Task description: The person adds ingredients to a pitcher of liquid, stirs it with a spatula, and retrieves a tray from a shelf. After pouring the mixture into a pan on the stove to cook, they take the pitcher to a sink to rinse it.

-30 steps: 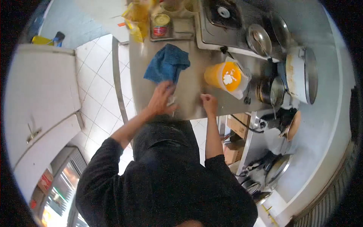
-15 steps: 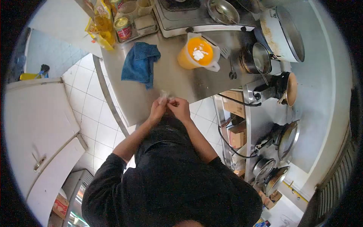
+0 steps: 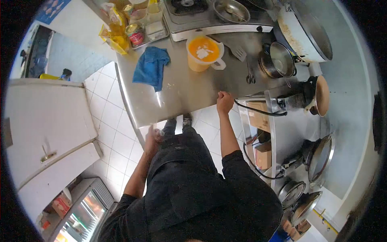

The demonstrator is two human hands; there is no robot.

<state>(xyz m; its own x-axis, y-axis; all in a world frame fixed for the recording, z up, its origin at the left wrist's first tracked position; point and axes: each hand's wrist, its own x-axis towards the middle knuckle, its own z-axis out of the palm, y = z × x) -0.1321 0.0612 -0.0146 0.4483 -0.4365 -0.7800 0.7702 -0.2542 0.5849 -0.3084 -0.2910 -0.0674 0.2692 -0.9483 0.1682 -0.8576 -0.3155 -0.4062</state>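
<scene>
My left hand (image 3: 152, 140) is low beside my left thigh, off the front edge of the steel counter (image 3: 189, 97). Its fingers are closed on a small crumpled clear plastic bag (image 3: 161, 132). My right hand (image 3: 225, 102) is curled at the counter's front edge, and nothing shows in it. Further back stands a clear jug (image 3: 198, 65) of orange liquid with white powder floating on top. Left of the jug lies a folded blue cloth (image 3: 151, 67). A few white specks dot the steel near the cloth.
A slotted spatula (image 3: 238, 53) and scissors (image 3: 250, 76) lie right of the jug, near a dark pot (image 3: 278, 60). A stove (image 3: 185, 24) with a metal pan (image 3: 231, 11) is at the back. Tins and yellow packets (image 3: 119, 42) stand back left. Pans fill the right-hand shelf.
My hands have moved apart: the left went down and left with the plastic bag, the right went right. The white powder in the jug has spread. My view has shifted slightly.
</scene>
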